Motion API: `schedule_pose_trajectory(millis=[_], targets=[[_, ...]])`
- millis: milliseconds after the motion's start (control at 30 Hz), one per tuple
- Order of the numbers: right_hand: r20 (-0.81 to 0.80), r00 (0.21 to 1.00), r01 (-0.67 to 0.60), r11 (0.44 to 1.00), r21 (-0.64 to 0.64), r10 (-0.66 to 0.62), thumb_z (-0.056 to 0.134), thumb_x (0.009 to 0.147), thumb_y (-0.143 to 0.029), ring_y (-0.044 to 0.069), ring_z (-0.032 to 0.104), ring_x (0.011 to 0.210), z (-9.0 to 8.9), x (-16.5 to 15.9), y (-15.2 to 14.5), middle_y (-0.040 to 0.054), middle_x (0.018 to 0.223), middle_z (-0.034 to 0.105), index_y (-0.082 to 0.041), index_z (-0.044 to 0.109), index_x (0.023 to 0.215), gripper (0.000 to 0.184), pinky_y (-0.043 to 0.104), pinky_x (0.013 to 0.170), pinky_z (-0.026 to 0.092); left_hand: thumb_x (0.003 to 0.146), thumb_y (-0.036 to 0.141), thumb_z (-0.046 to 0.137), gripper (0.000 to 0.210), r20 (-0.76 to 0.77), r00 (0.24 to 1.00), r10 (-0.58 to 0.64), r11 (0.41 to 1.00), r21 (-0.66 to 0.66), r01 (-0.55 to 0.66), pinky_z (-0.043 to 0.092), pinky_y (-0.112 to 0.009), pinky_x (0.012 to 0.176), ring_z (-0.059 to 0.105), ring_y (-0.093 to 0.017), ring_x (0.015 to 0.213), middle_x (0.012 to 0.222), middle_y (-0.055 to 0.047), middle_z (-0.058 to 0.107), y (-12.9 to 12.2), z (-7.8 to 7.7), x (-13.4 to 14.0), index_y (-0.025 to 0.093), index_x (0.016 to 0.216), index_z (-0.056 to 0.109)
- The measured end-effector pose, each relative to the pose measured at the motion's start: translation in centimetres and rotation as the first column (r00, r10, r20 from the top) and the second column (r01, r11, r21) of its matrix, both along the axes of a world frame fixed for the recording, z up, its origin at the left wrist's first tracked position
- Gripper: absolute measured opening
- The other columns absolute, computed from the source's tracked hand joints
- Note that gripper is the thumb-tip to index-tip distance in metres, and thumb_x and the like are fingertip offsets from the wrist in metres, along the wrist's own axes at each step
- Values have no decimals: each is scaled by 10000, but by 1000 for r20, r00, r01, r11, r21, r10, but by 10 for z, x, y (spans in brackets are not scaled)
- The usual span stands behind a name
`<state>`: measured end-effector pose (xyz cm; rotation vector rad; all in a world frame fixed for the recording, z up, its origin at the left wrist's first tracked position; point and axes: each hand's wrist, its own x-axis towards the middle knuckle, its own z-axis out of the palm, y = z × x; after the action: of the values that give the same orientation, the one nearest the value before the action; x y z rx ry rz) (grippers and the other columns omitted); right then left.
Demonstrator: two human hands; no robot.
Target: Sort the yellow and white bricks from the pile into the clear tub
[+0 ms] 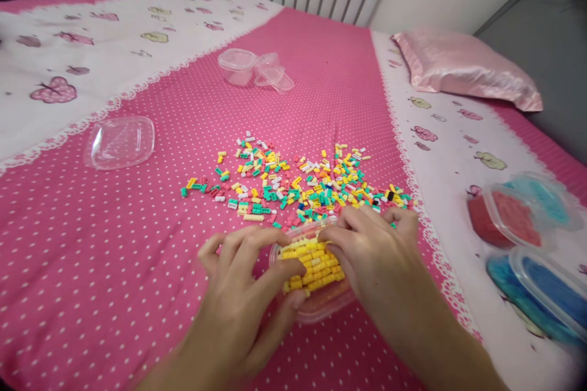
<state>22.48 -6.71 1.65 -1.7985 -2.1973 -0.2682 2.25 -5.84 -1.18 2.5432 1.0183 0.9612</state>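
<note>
A clear plastic container (321,311) sits on the bed in front of me, with rows of yellow toy building bricks (316,266) packed in it. My left hand (247,281) is closed over the container's left side, its thumb resting on the bricks. On the far right side, my right hand (376,250) is closed, thumb and forefinger pressed together at the end of the rows; whatever lies between them is hidden. Just beyond both hands spreads a loose pile of small bricks (321,186) in yellow, green, white and pink.
A clear lid (120,143) lies to the left. Farther back are a clear tub (238,67) and some lids (273,73). On the right stand a container of red pieces (493,223) and one of blue pieces (545,296). A pink pillow (463,67) rests behind them.
</note>
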Motion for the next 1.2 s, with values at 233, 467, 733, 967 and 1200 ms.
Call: schedule_pose_trajectory(millis=[233,467,733,967,1200], targets=[[9,999,-38,999,37,37,710,839,-92,197,549,754,-1,-7,2,-3,745,635,-240,710,733,182,373,774,236,959,149,515,206,-2,1000,0,1000,-1,0,259,-468,933,464,-275,1166,1259,-87,554,-1,0,0,249,1121,594],[-5,1000,-4,999,46,5,665,844,-60,203,543,755,-6,-10,2,-9,738,630,-237,693,720,218,383,809,241,958,146,516,203,-12,1000,-3,1000,1,3,254,-471,928,457,-281,1172,1255,-90,542,0,0,0,240,1120,597],[-11,999,-43,999,11,43,704,832,-63,204,574,762,2,-6,2,-15,750,652,-240,699,746,196,373,789,230,947,119,522,229,-3,1000,-15,1000,5,15,249,-471,938,455,-282,1179,1255,-92,538,0,1,0,237,1127,600],[5,999,-39,999,-23,39,789,785,-97,214,585,757,0,-7,2,-21,746,650,-230,696,736,169,381,786,224,962,128,507,214,1,1000,-9,1000,-18,9,241,-461,940,451,-271,1179,1258,-81,533,-1,1,0,236,1124,596],[-16,999,-51,998,-21,50,798,775,-86,220,591,751,0,-6,2,-25,730,639,-235,705,757,177,391,783,231,956,139,513,215,-31,999,-12,1000,4,12,247,-454,937,448,-269,1177,1266,-76,516,0,1,0,233,1134,587]])
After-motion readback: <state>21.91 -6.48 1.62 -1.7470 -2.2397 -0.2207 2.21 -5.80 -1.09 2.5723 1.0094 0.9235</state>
